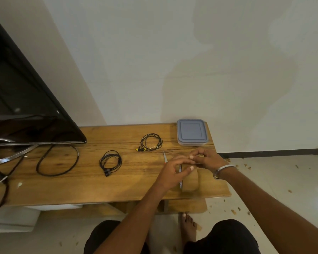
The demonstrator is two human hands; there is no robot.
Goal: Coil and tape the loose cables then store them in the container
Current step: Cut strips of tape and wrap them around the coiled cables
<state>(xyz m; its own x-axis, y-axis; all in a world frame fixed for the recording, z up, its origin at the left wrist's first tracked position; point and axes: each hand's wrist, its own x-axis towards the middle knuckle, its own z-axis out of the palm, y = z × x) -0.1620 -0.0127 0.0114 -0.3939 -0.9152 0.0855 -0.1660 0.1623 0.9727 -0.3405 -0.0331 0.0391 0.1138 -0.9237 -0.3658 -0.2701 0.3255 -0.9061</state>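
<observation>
Brown packing tape [189, 180] stood on edge at about five o'clock on the wooden tabletop [81, 191], and both hands were gathered over its top. The left hand [173, 171] curled round the near rim of the roll, thumb and forefinger pinched toward the top; the right hand [206, 160], with a metal bangle at its wrist, had its fingertips bent in against the same spot, apparently picking at the free end of the tape. Whether a strip had been lifted could not be told. Doing this well likely meant steadying the roll with the left hand while the right peeled slowly and straight, keeping the strip from folding onto itself. Scissors [165, 156] lay just beside the hands at about eleven o'clock from the roll, partly hidden, handy for the cut. Two coiled cables waited untaped: one black coil [110, 162] near the centre, and one with yellow plugs [151, 143] at twelve o'clock. Well to one o'clock, the container [192, 132] sat with its grey lid shut.
</observation>
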